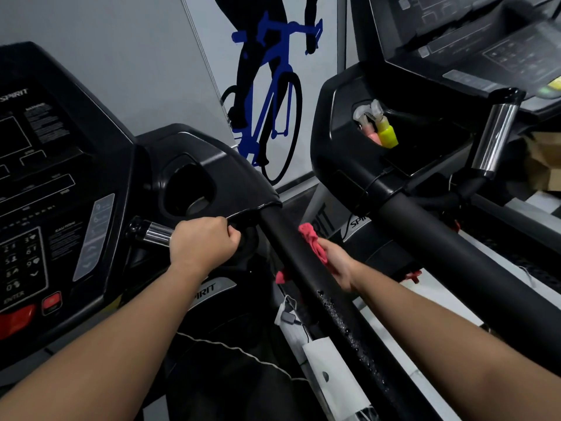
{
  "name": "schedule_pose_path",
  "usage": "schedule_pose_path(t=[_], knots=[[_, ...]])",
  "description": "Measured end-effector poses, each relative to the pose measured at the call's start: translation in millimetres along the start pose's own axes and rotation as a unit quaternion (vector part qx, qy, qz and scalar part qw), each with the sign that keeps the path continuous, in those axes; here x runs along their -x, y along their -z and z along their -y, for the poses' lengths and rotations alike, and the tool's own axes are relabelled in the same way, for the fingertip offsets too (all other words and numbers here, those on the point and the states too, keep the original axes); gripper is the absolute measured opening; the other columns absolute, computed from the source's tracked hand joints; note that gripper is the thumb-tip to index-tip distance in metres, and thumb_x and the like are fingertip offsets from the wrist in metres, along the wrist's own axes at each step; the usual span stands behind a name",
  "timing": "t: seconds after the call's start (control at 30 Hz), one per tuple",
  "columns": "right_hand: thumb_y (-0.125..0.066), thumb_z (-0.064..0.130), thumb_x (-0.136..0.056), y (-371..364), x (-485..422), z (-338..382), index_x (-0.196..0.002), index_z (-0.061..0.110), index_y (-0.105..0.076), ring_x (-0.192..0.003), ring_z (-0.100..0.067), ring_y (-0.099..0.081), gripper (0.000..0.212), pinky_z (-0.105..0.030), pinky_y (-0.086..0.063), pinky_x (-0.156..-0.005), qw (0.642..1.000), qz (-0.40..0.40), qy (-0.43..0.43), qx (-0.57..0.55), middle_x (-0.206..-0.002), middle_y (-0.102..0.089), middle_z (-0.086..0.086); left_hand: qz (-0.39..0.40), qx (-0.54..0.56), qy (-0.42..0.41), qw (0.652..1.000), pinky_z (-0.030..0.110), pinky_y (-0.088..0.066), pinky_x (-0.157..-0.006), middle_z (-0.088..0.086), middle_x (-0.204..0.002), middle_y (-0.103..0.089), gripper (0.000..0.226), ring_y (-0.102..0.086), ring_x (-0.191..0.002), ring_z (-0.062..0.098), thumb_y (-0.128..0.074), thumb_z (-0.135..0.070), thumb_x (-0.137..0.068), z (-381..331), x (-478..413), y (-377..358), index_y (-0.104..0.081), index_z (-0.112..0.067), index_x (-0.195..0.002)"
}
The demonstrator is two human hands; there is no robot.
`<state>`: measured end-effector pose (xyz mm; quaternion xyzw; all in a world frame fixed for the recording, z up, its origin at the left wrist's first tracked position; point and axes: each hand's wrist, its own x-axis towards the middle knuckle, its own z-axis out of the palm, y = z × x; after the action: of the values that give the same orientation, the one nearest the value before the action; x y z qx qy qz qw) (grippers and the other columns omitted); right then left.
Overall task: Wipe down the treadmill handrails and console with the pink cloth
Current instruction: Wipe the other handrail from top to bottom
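Gym room: grey wall with a blue-and-black cyclist decal [267, 86], two black treadmills side by side.

Item: crumpled pink cloth [314, 244], wrapped about the long black padded handrail [285, 238], one corner showing beneath it.

Right hand [337, 265]: fingers grasp the cloth and press it to the rail, apparently set for a stroke along it.

Wet droplets [349, 329]: on the rail below those fingers, likely not yet wiped.

Left hand [205, 241]: fingers clenched round the short chrome grip bar [154, 232], seemingly to steady the body.

Dark keypad console [45, 208]: left of those fingers.
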<state>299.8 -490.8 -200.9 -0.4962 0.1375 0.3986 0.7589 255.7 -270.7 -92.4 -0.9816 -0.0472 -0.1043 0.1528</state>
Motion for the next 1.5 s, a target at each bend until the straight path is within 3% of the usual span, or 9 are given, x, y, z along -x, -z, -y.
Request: schedule_pose_path(t=[0.3,0.5,0.63,0.83,0.9,1.07,1.13,1.37,1.5], knots=[[-0.044,0.048,-0.092,22,8,-21,-0.078,0.010,-0.069,-0.051,-0.018,-0.063,0.047,-0.023,-0.050,-0.055,0.997,-0.031,-0.021,0.071,-0.064,-0.067,-0.008,-0.009,-0.009,-0.009,1.000,0.029,-0.029,-0.058,0.000,-0.062,-0.055,0.034,-0.047,-0.058,0.023,-0.041,-0.036,-0.091,0,1,0,-0.061,-0.014,-0.075],[-0.045,0.028,-0.099,1,21,5,-0.122,0.027,-0.056,-0.080,-0.003,-0.065,0.026,-0.017,-0.051,-0.074,0.980,0.040,0.121,0.152,-0.101,-0.067,0.004,-0.010,0.000,-0.004,1.000,0.029,-0.029,-0.057,-0.004,-0.054,-0.041,0.032,-0.046,-0.055,0.023,-0.042,-0.034,-0.090,0,-1,-2,-0.053,-0.015,-0.067],[-0.053,0.038,-0.094,-26,36,20,-0.135,0.046,-0.044,-0.122,-0.010,-0.050,0.042,-0.028,-0.033,-0.110,0.873,0.004,0.227,0.432,-0.133,-0.053,0.005,-0.006,0.000,-0.001,1.000,0.029,-0.030,-0.057,-0.002,-0.058,-0.047,0.033,-0.049,-0.056,0.023,-0.042,-0.033,-0.090,0,-1,-1,-0.058,-0.012,-0.070],[-0.051,0.045,-0.091,-32,67,-6,-0.128,0.055,-0.047,-0.128,-0.032,-0.033,0.039,-0.041,-0.026,-0.111,0.649,-0.039,0.287,0.703,-0.150,-0.025,-0.004,0.004,0.010,0.001,1.000,0.029,-0.030,-0.057,-0.002,-0.058,-0.048,0.034,-0.051,-0.057,0.023,-0.042,-0.034,-0.090,1,0,0,-0.056,-0.013,-0.067],[-0.056,0.037,-0.091,-18,77,-13,-0.126,0.049,-0.053,-0.133,-0.023,-0.025,0.037,-0.030,-0.016,-0.112,0.659,0.000,0.312,0.685,-0.149,-0.028,0.002,0.005,0.010,0.001,1.000,0.029,-0.030,-0.056,-0.002,-0.057,-0.048,0.034,-0.050,-0.057,0.022,-0.042,-0.035,-0.090,1,1,0,-0.053,-0.015,-0.065],[-0.051,0.015,-0.096,10,81,-14,-0.128,0.026,-0.052,-0.107,0.008,-0.052,0.033,-0.009,-0.039,-0.094,0.897,0.080,0.236,0.364,-0.134,-0.050,0.001,0.020,0.005,-0.006,1.000,0.028,-0.032,-0.056,-0.003,-0.057,-0.044,0.036,-0.047,-0.057,0.022,-0.042,-0.040,-0.091,1,1,0,-0.049,-0.016,-0.065],[-0.044,0.012,-0.099,8,68,-10,-0.132,0.023,-0.044,-0.120,-0.004,-0.050,0.035,-0.021,-0.035,-0.107,0.923,0.058,0.210,0.316,-0.142,-0.045,-0.004,0.020,0.007,-0.004,1.000,0.029,-0.031,-0.057,-0.002,-0.057,-0.044,0.037,-0.047,-0.057,0.022,-0.041,-0.039,-0.091,1,1,0,-0.049,-0.016,-0.063],[-0.048,0.048,-0.092,-18,42,-4,-0.132,0.053,-0.043,-0.135,-0.027,-0.030,0.041,-0.044,-0.022,-0.114,0.780,-0.037,0.267,0.564,-0.146,-0.036,-0.005,0.011,-0.008,-0.001,1.000,0.029,-0.031,-0.056,0.000,-0.058,-0.051,0.037,-0.050,-0.055,0.021,-0.039,-0.035,-0.091,1,1,-2,-0.052,-0.014,-0.063],[-0.051,0.038,-0.095,-1,69,-22,-0.126,0.049,-0.050,-0.128,-0.018,-0.028,0.033,-0.033,-0.021,-0.109,0.734,0.010,0.337,0.590,-0.132,-0.043,0.005,0.007,-0.022,-0.004,1.000,0.028,-0.029,-0.054,0.000,-0.059,-0.053,0.038,-0.050,-0.055,0.021,-0.040,-0.036,-0.091,1,1,-3,-0.057,-0.013,-0.066]])
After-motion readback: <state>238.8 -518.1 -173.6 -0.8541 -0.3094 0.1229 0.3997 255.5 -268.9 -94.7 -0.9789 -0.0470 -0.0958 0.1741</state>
